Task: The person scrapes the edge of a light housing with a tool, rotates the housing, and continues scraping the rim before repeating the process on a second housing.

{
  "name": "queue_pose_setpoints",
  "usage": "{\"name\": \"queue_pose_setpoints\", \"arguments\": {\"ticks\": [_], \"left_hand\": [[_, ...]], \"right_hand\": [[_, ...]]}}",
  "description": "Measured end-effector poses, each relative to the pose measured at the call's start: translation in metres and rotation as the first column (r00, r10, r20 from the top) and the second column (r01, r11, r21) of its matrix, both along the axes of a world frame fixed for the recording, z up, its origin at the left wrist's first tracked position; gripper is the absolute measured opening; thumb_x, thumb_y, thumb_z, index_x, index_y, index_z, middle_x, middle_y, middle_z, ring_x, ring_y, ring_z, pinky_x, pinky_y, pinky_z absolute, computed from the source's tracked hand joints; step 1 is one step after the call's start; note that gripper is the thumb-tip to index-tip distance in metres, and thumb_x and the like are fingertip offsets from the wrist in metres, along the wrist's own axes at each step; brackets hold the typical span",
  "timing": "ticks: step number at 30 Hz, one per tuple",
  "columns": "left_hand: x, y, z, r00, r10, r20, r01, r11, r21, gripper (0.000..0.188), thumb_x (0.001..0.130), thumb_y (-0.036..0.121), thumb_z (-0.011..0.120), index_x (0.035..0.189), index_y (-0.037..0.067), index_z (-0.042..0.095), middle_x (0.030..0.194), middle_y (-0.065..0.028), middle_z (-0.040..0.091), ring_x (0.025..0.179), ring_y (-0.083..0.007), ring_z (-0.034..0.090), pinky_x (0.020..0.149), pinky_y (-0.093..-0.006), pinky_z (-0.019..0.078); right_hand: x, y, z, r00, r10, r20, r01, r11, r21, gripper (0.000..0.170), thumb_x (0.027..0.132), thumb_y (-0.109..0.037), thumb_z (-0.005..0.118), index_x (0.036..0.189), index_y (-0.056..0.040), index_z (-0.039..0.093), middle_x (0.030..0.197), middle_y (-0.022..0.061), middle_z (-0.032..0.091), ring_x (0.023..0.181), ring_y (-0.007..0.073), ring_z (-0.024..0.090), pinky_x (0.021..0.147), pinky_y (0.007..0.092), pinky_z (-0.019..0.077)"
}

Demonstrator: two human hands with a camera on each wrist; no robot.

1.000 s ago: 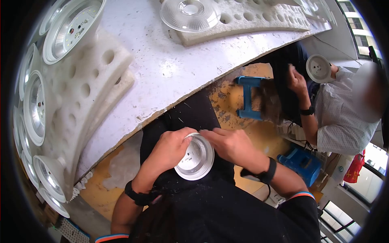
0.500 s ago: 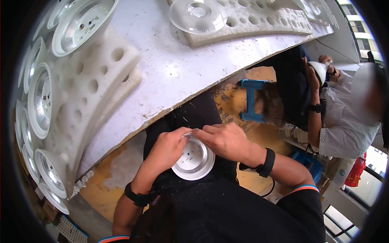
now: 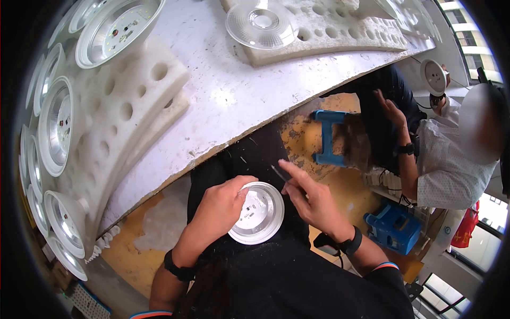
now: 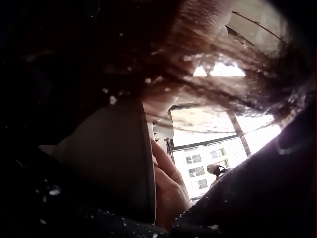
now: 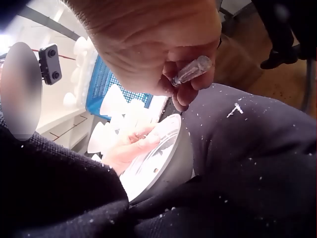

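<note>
A white, bowl-shaped lamp housing [image 3: 254, 234] with a small LED board inside rests in the person's lap. My left hand [image 3: 215, 210] grips its left rim, the thumb reaching over to the inner side. My right hand [image 3: 317, 207] is just right of the rim, apart from it. Between its fingers it holds a small slim tool with a clear plastic handle [image 5: 193, 70]; a thin tip [image 3: 278, 173] points up and left in the head view. In the left wrist view the housing's outer wall [image 4: 116, 158] is dark, with fingers behind it.
A white table [image 3: 212, 106] stands in front. On its left, a holed foam block [image 3: 143, 69] carries several lamp housings [image 3: 57, 125]. A clear lens [image 3: 260, 24] lies on another foam block [image 3: 319, 45]. At right, another person [image 3: 446, 170] sits holding a lamp part near blue stools [image 3: 396, 226].
My right hand was at the housing's top rim and has drawn away to the right, bringing the thin tool tip into view. My left hand keeps its hold.
</note>
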State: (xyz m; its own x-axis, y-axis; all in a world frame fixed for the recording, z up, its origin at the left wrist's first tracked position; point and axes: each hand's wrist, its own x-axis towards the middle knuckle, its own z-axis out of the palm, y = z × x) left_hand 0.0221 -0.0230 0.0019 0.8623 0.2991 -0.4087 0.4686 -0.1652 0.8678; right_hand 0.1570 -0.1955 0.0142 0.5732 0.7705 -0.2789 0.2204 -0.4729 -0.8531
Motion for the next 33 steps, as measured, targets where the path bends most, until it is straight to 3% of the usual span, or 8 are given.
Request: {"name": "queue_pose_setpoints", "arguments": {"ticks": [2,3,5,7,8,12,24,33], "left_hand": [[0.001,-0.001,0.0,0.999,-0.01,0.034,0.009,1.0,0.015,0.024,0.091,0.006,0.056,0.114,0.003,0.064,0.098,-0.0197,0.068,0.09,-0.0338,0.069,0.078,-0.0374,0.0531],[0.001,-0.001,0.0,0.998,-0.016,0.063,0.014,1.0,0.027,0.024,0.092,0.007,0.056,0.114,0.004,0.063,0.098,-0.0196,0.068,0.089,-0.0343,0.069,0.077,-0.0378,0.0531],[0.005,0.003,-0.001,0.995,-0.074,0.06,0.071,0.996,0.059,0.021,0.092,0.008,0.057,0.111,0.004,0.064,0.096,-0.0198,0.068,0.087,-0.0359,0.068,0.077,-0.0393,0.0529],[0.009,0.006,0.0,0.99,-0.132,0.048,0.128,0.988,0.085,0.019,0.092,0.009,0.057,0.108,0.003,0.064,0.094,-0.02,0.068,0.086,-0.0374,0.067,0.076,-0.0408,0.0527],[0.013,0.008,0.002,0.981,-0.188,-0.038,0.191,0.976,0.107,0.017,0.092,0.01,0.056,0.106,0.003,0.063,0.092,-0.0208,0.067,0.085,-0.0391,0.066,0.074,-0.0427,0.0521],[0.021,0.01,-0.003,0.936,-0.297,-0.188,0.315,0.946,0.077,0.015,0.093,0.011,0.054,0.103,0.001,0.06,0.089,-0.0234,0.066,0.085,-0.0425,0.064,0.072,-0.0469,0.0502],[0.03,0.008,-0.008,0.938,-0.331,-0.105,0.339,0.938,0.069,0.016,0.093,0.011,0.053,0.1,0.0,0.061,0.085,-0.0256,0.064,0.084,-0.0437,0.063,0.071,-0.0479,0.0497],[0.021,-0.007,-0.01,0.964,-0.23,-0.133,0.25,0.954,0.162,0.015,0.092,0.008,0.051,0.099,0.0,0.062,0.081,-0.0259,0.063,0.08,-0.0444,0.063,0.069,-0.0491,0.0498]], "right_hand": [[-0.003,-0.003,-0.01,0.971,0.072,0.23,-0.11,0.981,0.16,0.039,0.087,-0.001,0.062,0.125,-0.0106,0.062,0.082,0.0099,0.065,0.069,0.0263,0.065,0.062,0.0358,0.0526],[-0.001,-0.004,-0.009,0.97,0.072,0.234,-0.111,0.981,0.16,0.039,0.087,-0.001,0.062,0.125,-0.0106,0.062,0.082,0.0099,0.065,0.069,0.0263,0.065,0.062,0.0358,0.0526],[0.005,-0.008,-0.004,0.906,0.232,0.354,-0.243,0.97,-0.015,0.041,0.084,-0.002,0.065,0.124,-0.0149,0.064,0.072,0.0047,0.059,0.061,0.0222,0.062,0.053,0.0337,0.0501],[0.012,-0.007,0.003,0.855,0.287,0.432,-0.287,0.955,-0.068,0.043,0.082,-0.003,0.066,0.123,-0.0168,0.064,0.069,0.0033,0.055,0.058,0.0204,0.06,0.05,0.033,0.0481],[0.016,-0.006,0.005,0.793,0.341,0.505,-0.325,0.938,-0.122,0.045,0.08,-0.004,0.068,0.122,-0.0188,0.065,0.065,0.0019,0.052,0.055,0.0187,0.058,0.046,0.0322,0.0461],[0.023,-0.002,0.009,0.762,0.393,0.515,-0.38,0.915,-0.136,0.046,0.077,-0.005,0.068,0.121,-0.0194,0.066,0.065,0.0023,0.051,0.055,0.0183,0.059,0.046,0.0323,0.0453],[0.031,0.01,0.011,0.666,0.552,0.502,-0.513,0.827,-0.229,0.045,0.08,-0.006,0.063,0.124,-0.0182,0.065,0.069,0.004,0.052,0.054,0.0221,0.058,0.047,0.0341,0.0459],[0.025,-0.011,0.022,0.585,0.706,0.399,-0.537,0.706,-0.461,0.042,0.081,-0.009,0.061,0.123,-0.0118,0.063,0.077,0.0036,0.059,0.057,0.0226,0.062,0.049,0.0335,0.0491]]}}
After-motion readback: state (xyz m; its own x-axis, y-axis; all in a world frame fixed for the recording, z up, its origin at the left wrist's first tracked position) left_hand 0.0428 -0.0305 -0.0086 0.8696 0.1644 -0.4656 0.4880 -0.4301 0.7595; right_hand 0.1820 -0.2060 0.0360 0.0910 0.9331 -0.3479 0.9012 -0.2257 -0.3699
